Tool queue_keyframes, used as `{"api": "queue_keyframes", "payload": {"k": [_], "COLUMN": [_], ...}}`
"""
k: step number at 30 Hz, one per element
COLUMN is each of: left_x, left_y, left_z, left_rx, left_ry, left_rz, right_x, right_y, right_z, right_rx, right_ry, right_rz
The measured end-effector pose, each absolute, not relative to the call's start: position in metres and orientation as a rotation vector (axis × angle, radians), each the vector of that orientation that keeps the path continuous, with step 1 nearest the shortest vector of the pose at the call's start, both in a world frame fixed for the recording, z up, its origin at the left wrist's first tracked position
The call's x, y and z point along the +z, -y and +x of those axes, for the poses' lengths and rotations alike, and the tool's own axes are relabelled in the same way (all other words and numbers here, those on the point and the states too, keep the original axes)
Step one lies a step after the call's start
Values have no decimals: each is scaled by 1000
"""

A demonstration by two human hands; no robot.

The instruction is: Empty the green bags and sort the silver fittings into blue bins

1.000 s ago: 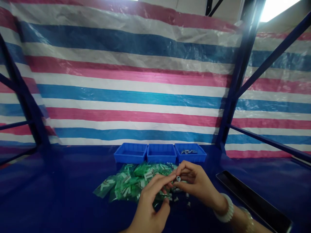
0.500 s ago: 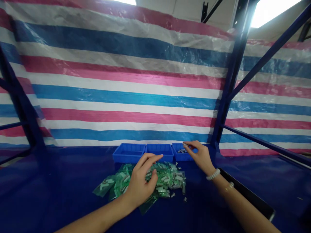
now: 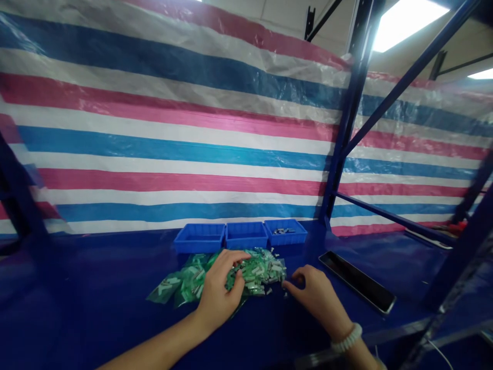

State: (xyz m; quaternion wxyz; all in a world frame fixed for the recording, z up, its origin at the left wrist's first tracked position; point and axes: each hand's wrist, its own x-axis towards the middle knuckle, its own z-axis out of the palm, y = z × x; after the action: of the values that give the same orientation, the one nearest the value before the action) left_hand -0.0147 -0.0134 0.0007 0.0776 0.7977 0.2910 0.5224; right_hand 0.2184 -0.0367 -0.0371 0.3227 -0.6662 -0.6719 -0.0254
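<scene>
My left hand (image 3: 222,287) rests over a pile of small green-and-silver pieces and clear greenish plastic bags (image 3: 192,275). Its fingers are spread and curved, with nothing seen in them. At the right edge of the pile, my right hand (image 3: 318,295) reaches down to small loose metal pieces (image 3: 285,294). Its thumb and index finger are bent and a little apart, and I see nothing between them. Behind the pile stand a left blue bin (image 3: 200,246), a middle blue bin (image 3: 246,243) and a right blue bin (image 3: 287,239). Small metal parts (image 3: 283,231) lie in the right one.
A black phone-like slab (image 3: 358,282) lies to the right of my right hand on the blue table (image 3: 96,303). Dark blue rack posts (image 3: 339,139) and braces rise at the sides. A striped plastic sheet (image 3: 185,154) hangs behind the bins.
My right hand has come back from the right bin, where it pinched a small piece, to the pile's right edge. My left hand stays over the pile. The view has turned slightly right.
</scene>
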Motion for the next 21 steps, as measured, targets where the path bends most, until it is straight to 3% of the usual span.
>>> {"api": "queue_keyframes", "payload": {"k": [13, 21], "left_x": [-2, -1], "left_y": [16, 18], "left_z": [-13, -9], "left_rx": [1592, 1466], "left_ry": [-771, -827], "left_rz": [2451, 2160], "right_x": [-67, -48], "right_y": [36, 33], "right_z": [198, 220], "right_rx": [-327, 258], "right_ry": [1561, 1147], "right_rz": [-1773, -1415]}}
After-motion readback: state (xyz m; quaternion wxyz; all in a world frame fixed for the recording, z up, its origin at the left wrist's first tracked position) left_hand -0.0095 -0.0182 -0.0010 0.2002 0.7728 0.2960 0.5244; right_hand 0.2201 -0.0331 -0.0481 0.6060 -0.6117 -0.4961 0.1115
